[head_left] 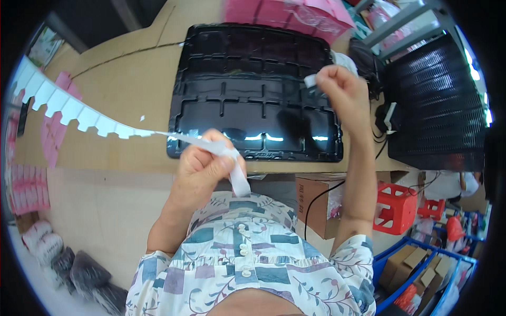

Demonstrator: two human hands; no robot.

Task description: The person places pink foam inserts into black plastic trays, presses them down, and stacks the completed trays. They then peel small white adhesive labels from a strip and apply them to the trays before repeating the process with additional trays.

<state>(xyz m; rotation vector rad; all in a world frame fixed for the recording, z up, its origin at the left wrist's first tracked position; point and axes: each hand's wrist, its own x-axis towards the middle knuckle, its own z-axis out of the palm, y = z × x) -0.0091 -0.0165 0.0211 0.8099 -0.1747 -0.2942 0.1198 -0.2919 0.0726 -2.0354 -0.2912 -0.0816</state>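
Note:
A long white strip of labels [89, 117] with a notched lower edge runs in from the far left and narrows to a band in my left hand [203, 166]. That hand is closed, thumb pressed on the strip, and a short end hangs below it. My right hand [345, 95] is raised over the right side of a black plastic tray [247, 113], pinching a small white label [310, 81] between thumb and fingers. The tray lies on the table with molded ribs dividing its shiny surface.
A pink package [295, 18] sits behind the tray, and pink sheets [55, 124] lie at left. A black perforated crate [435, 105] stands right of the table [126, 79]. Below are a cardboard box [313, 205], a red stool [394, 209] and blue bins [408, 245].

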